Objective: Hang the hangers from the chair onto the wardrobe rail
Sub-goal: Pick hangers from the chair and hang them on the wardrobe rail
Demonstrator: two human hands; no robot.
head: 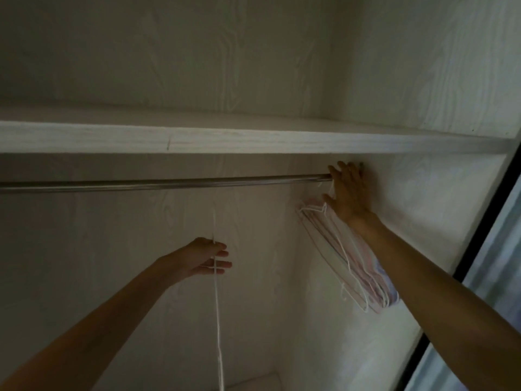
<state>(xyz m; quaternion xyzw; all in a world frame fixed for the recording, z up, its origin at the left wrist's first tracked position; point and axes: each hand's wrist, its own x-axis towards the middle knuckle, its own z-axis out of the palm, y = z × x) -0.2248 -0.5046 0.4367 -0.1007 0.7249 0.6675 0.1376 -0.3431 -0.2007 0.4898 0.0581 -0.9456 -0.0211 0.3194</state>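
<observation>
The left hand (pixel 207 259) pinches one white hanger (pixel 216 300) edge-on, long axis vertical, below the rail (pixel 169 184); the right hand (pixel 348 190), fingers spread, steadies the hung bunch (pixel 346 258) at the rail's far-right end.

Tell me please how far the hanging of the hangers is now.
Done: a bunch of thin hangers already hangs at the right end of the wardrobe rail, where the right hand rests against it with straight fingers. In hand: the left hand holds one white hanger, seen edge-on, below the rail and not yet hooked. Left: hooking this one. The chair is out of view, so any remaining hangers cannot be counted.
</observation>
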